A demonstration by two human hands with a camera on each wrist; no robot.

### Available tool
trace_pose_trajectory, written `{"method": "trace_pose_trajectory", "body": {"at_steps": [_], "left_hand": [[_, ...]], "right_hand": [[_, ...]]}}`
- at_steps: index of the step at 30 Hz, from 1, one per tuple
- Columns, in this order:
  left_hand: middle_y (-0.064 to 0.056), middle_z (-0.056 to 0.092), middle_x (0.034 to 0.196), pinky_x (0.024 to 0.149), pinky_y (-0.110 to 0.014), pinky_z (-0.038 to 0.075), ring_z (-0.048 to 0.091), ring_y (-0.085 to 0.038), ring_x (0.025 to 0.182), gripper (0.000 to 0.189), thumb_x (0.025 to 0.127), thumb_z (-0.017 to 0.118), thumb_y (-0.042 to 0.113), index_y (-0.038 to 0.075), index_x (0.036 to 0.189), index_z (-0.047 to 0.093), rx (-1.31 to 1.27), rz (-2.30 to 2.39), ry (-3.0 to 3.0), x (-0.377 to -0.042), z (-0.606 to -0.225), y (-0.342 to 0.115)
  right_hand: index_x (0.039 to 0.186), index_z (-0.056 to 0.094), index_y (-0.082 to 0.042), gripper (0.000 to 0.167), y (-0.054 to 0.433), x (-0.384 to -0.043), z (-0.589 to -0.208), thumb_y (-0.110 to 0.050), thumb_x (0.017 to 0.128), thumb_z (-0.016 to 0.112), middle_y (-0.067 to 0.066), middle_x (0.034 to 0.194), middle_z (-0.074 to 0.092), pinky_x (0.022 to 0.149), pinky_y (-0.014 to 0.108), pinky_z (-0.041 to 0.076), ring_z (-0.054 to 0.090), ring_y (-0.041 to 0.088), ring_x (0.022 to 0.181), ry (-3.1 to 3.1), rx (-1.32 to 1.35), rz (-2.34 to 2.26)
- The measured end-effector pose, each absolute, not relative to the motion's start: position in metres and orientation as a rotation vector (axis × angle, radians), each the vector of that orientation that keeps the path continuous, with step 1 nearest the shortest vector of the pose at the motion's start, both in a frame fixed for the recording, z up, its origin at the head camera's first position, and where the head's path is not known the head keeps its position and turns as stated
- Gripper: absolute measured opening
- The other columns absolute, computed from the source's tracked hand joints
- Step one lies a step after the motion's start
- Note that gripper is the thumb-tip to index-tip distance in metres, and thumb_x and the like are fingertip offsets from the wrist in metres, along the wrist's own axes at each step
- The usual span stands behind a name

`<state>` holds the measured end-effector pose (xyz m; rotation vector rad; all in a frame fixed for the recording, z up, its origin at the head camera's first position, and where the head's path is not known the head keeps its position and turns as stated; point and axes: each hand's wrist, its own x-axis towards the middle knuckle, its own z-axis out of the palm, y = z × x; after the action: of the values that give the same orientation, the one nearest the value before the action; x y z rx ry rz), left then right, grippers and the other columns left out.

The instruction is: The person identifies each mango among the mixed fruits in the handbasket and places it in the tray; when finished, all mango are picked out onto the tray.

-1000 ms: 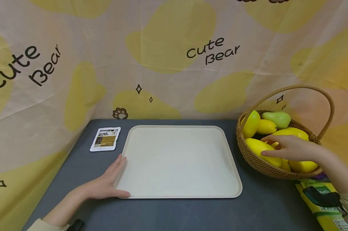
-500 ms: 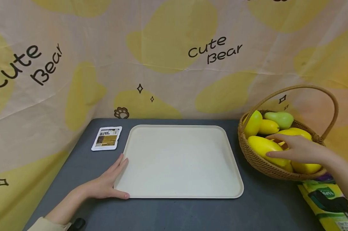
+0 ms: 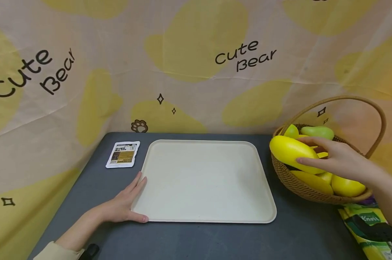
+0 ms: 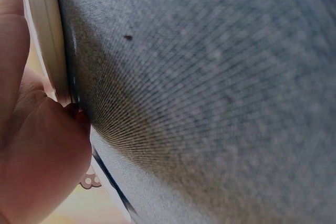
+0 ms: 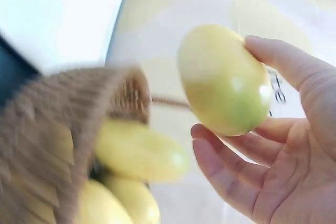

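In the head view, my right hand (image 3: 343, 160) holds a yellow mango (image 3: 290, 151) between thumb and fingers. The fruit is raised over the left side of a wicker basket (image 3: 285, 180). Seen from the right wrist, the mango (image 5: 223, 77) shows a greenish patch, with the thumb on one side and fingers on the other. My left hand (image 3: 121, 206) rests against the left edge of a cream-coloured tray (image 3: 205, 180). Its fingers lie straight along the side, and its thumb touches the near left corner. The left wrist view shows part of this hand beside the tray's rim (image 4: 48, 35).
Several more yellow fruits (image 3: 347, 186) and a green pear (image 3: 317, 132) lie in the basket, under its tall arched handle (image 3: 381, 126). A white flat labelled packet (image 3: 123, 154) lies left of the tray. A yellow-green Knorr bag (image 3: 365, 220) is at the right, partly behind the arm.
My right hand has taken hold of the mango and lifted it up from the other fruit, uncovering a yellow fruit beneath. The left hand has stayed at the tray. The view has shifted slightly.
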<state>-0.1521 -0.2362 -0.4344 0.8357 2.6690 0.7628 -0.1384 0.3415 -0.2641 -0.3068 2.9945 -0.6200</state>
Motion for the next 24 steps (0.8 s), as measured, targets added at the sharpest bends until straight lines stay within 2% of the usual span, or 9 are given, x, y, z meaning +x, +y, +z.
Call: {"method": "trace_pose_trajectory", "body": {"at_steps": [5, 9, 12, 19, 24], "left_hand": [[-0.032, -0.001, 0.157, 0.105, -0.067, 0.022, 0.016, -0.052, 0.14, 0.127, 0.068, 0.08, 0.06, -0.007, 0.152, 0.012, 0.83, 0.732, 2.707, -0.153, -0.436, -0.236], [-0.033, -0.002, 0.156, 0.106, -0.068, 0.017, 0.013, -0.053, 0.14, 0.128, 0.068, 0.08, 0.061, -0.007, 0.152, 0.01, 0.808, 0.725, 2.709, -0.153, -0.436, -0.237], [-0.033, -0.002, 0.156, 0.107, -0.067, 0.015, 0.012, -0.054, 0.139, 0.128, 0.069, 0.08, 0.06, -0.008, 0.152, 0.01, 0.798, 0.723, 2.701, -0.153, -0.436, -0.238], [-0.034, -0.003, 0.156, 0.108, -0.067, 0.012, 0.011, -0.053, 0.14, 0.124, 0.071, 0.079, 0.059, -0.008, 0.151, 0.012, 0.798, 0.729, 2.681, -0.151, -0.435, -0.236], [-0.033, -0.004, 0.156, 0.108, -0.066, 0.012, 0.009, -0.051, 0.141, 0.125, 0.071, 0.079, 0.06, -0.008, 0.152, 0.011, 0.798, 0.721, 2.678, -0.15, -0.436, -0.237]], "right_hand": [[0.146, 0.042, -0.016, 0.061, 0.31, -0.144, -0.269, -0.038, 0.094, 0.065, 0.016, 0.133, 0.053, 0.07, 0.035, 0.05, 0.061, 0.031, 0.104, 2.859, -0.389, -0.867], [0.142, 0.045, -0.015, 0.057, 0.282, -0.154, -0.281, -0.036, 0.093, 0.066, 0.009, 0.126, 0.057, 0.077, 0.035, 0.049, 0.06, 0.025, 0.1, 2.714, -0.442, -1.035], [0.14, 0.045, -0.013, 0.057, 0.262, -0.165, -0.294, -0.035, 0.093, 0.067, 0.008, 0.121, 0.059, 0.082, 0.038, 0.048, 0.058, 0.025, 0.099, 2.613, -0.478, -1.126], [0.135, 0.049, -0.009, 0.055, 0.221, -0.193, -0.326, -0.033, 0.09, 0.07, 0.012, 0.128, 0.052, 0.084, 0.039, 0.045, 0.057, 0.027, 0.099, 2.469, -0.517, -1.246], [0.136, 0.05, -0.006, 0.057, 0.194, -0.211, -0.349, -0.033, 0.09, 0.07, 0.013, 0.127, 0.053, 0.085, 0.038, 0.045, 0.055, 0.029, 0.101, 2.371, -0.469, -1.366]]}}
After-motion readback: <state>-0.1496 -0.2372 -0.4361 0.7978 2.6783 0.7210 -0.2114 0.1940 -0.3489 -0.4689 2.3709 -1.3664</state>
